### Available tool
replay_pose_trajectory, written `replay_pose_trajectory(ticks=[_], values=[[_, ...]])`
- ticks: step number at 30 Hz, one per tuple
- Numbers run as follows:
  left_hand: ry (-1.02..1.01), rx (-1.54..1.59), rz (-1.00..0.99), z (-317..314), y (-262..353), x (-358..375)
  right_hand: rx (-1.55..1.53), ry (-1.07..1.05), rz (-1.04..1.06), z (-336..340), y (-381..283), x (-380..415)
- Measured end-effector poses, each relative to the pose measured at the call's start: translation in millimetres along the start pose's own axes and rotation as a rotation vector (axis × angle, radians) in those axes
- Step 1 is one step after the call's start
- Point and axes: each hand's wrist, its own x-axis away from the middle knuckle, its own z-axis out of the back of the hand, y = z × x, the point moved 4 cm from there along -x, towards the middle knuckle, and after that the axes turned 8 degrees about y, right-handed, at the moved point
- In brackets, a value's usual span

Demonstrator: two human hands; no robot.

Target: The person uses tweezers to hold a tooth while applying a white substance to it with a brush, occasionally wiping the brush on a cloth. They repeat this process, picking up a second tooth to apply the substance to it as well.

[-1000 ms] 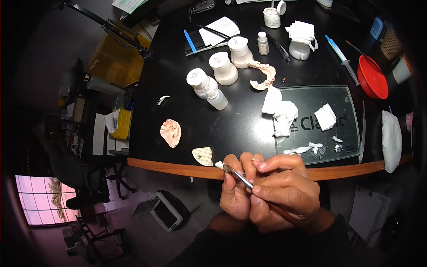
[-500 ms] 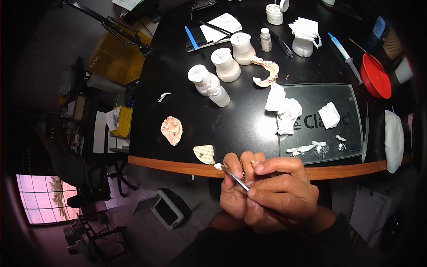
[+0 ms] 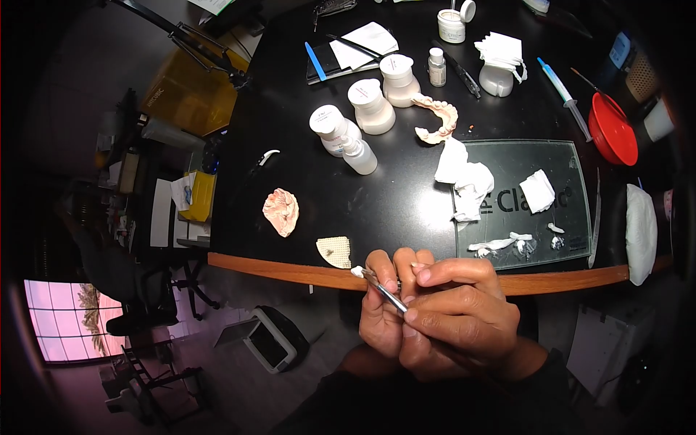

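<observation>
Close together at the table's front edge, my left hand (image 3: 380,312) and my right hand (image 3: 464,312) are both closed around a slim silver-shafted tool (image 3: 391,298). It slants up to the left, and a small white lump (image 3: 357,272) sits at its far end; whether that is a tooth piece or material cannot be made out. The fingers partly hide the shaft. A tiny pale tip (image 3: 415,265) shows by my right fingertips. Just left of my hands lies a cream, grid-textured wedge (image 3: 334,252), with a pink dental cast (image 3: 280,212) beyond it.
A glass slab (image 3: 573,156) carries crumpled tissues (image 3: 473,190) and white rolls. Behind stand several white-lidded jars (image 3: 373,109) and a horseshoe-shaped dental model (image 3: 441,123). To the right are a red bowl (image 3: 612,134), a syringe (image 3: 562,94) and a white pad (image 3: 641,232).
The view has shifted very slightly. Both hands keep nearly the same grip and position on the tool; nothing was taken up or let go.
</observation>
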Motion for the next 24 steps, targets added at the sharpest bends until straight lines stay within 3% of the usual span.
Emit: replay_pose_trajectory(ticks=[13, 24], values=[[-0.031, -0.009, -0.004, 2.7, 0.8, -0.7, 0.103, -0.088, 0.043, 3.8, 3.7, 4.5], [-0.023, -0.038, -0.002, 1.0, 1.4, -0.1, 0.022, -0.003, 0.004, -1.1, 0.8, 1.4]])
